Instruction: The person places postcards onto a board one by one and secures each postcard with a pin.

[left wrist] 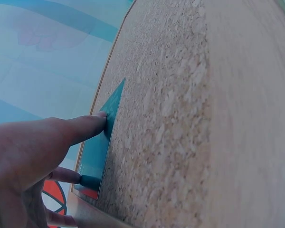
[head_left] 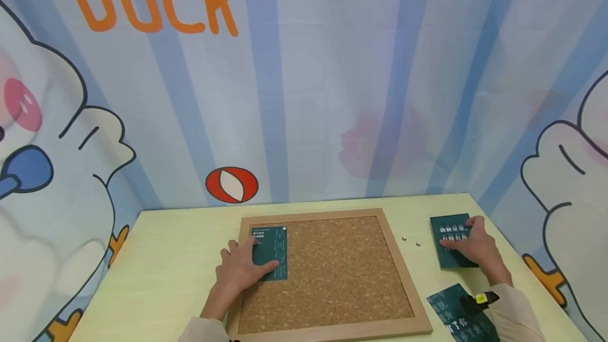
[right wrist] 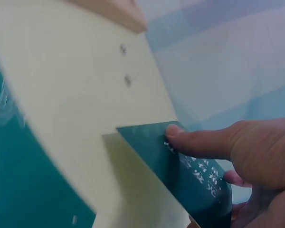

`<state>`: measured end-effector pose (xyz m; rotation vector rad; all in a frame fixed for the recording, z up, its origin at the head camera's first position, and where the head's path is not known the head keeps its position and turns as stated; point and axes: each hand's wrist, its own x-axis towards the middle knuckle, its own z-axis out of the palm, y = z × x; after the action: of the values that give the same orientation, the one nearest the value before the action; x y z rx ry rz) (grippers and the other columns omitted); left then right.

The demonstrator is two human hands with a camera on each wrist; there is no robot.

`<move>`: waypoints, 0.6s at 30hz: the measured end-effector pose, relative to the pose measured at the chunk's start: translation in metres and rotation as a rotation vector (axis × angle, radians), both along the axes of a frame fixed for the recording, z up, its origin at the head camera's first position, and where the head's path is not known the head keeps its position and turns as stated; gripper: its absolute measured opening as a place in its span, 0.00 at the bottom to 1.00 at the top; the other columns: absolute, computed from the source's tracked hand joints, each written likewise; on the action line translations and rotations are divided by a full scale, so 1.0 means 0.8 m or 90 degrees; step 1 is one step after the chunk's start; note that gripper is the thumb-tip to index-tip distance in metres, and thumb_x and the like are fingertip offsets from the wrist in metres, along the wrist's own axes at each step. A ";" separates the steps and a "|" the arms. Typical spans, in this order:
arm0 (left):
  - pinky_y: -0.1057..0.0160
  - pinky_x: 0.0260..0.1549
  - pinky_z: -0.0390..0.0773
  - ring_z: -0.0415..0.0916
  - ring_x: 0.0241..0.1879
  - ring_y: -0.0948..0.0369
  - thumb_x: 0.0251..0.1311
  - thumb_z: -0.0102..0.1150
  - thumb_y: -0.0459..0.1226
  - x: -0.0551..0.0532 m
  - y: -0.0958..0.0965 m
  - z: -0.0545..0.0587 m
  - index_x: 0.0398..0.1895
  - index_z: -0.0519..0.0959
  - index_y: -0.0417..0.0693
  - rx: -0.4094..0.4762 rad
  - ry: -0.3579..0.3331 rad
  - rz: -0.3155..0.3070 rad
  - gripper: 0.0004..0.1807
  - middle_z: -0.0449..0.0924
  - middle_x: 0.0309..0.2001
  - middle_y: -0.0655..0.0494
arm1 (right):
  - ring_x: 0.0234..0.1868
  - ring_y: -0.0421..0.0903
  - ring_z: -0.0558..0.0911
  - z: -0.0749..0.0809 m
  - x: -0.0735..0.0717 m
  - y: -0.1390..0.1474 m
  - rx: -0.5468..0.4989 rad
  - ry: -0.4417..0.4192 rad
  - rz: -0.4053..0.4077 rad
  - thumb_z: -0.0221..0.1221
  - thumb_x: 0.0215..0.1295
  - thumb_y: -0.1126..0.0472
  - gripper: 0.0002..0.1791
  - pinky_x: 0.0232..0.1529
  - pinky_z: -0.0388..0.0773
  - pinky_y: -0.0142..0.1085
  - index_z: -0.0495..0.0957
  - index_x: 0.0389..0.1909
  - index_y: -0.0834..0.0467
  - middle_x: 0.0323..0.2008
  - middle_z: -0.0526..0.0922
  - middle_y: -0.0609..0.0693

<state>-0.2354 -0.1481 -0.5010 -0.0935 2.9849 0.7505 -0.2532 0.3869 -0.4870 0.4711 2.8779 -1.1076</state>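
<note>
My left hand (head_left: pixel 239 269) spreads over a dark green card (head_left: pixel 271 244) at the upper left of the cork board (head_left: pixel 342 273). In the left wrist view its thumb (left wrist: pixel 92 127) presses the card's face, and other fingers touch near the card's end. A small silver pin (head_left: pixel 284 228) shows at that card's top right corner. At the right, my right hand (head_left: pixel 480 247) pinches another green card (head_left: pixel 448 226) with white lettering, thumb in front and fingers at the far edge. The right wrist view shows this card (right wrist: pixel 152 147) tilted above the table, a shadow under it.
Two small metal pins (head_left: pixel 404 238) lie on the pale table (head_left: pixel 180 257) between the board's wooden frame (head_left: pixel 399 268) and the right-hand card. A third green card (head_left: pixel 451 305) lies at the front right, partly under the right wrist. A striped curtain (head_left: pixel 323 94) closes off the back.
</note>
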 end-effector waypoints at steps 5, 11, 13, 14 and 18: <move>0.33 0.41 0.75 0.65 0.52 0.37 0.49 0.74 0.66 -0.001 -0.001 0.000 0.73 0.68 0.46 -0.001 0.002 0.000 0.54 0.67 0.56 0.32 | 0.55 0.74 0.70 0.017 -0.008 -0.026 -0.047 0.029 0.047 0.68 0.68 0.48 0.49 0.52 0.70 0.65 0.45 0.67 0.69 0.59 0.62 0.81; 0.31 0.42 0.75 0.65 0.53 0.36 0.50 0.74 0.65 0.000 -0.001 0.000 0.74 0.68 0.45 -0.002 0.003 0.000 0.54 0.67 0.56 0.31 | 0.57 0.70 0.70 0.036 -0.016 -0.080 -0.095 0.028 0.073 0.68 0.68 0.47 0.50 0.53 0.70 0.62 0.45 0.70 0.67 0.61 0.62 0.78; 0.31 0.42 0.75 0.65 0.53 0.36 0.50 0.74 0.65 0.000 0.000 0.000 0.74 0.68 0.45 -0.002 0.002 0.001 0.54 0.66 0.56 0.31 | 0.57 0.69 0.71 0.040 -0.018 -0.100 -0.103 0.029 0.078 0.69 0.68 0.47 0.49 0.53 0.71 0.60 0.46 0.70 0.66 0.61 0.63 0.77; 0.31 0.42 0.75 0.65 0.53 0.36 0.50 0.74 0.65 0.000 0.000 0.000 0.74 0.67 0.45 -0.003 0.002 0.001 0.54 0.66 0.57 0.30 | 0.56 0.69 0.71 0.041 -0.018 -0.109 -0.109 0.028 0.082 0.69 0.68 0.48 0.48 0.53 0.71 0.60 0.47 0.69 0.66 0.61 0.64 0.76; 0.31 0.43 0.75 0.65 0.54 0.36 0.50 0.74 0.65 0.000 0.000 -0.001 0.74 0.68 0.45 -0.004 0.001 0.002 0.54 0.67 0.57 0.30 | 0.54 0.66 0.73 0.044 -0.020 -0.147 -0.126 0.034 0.099 0.70 0.67 0.49 0.46 0.51 0.73 0.56 0.49 0.68 0.65 0.59 0.67 0.74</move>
<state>-0.2356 -0.1480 -0.5017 -0.0991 2.9894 0.7419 -0.2692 0.2695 -0.4518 0.2099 2.7511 -1.3780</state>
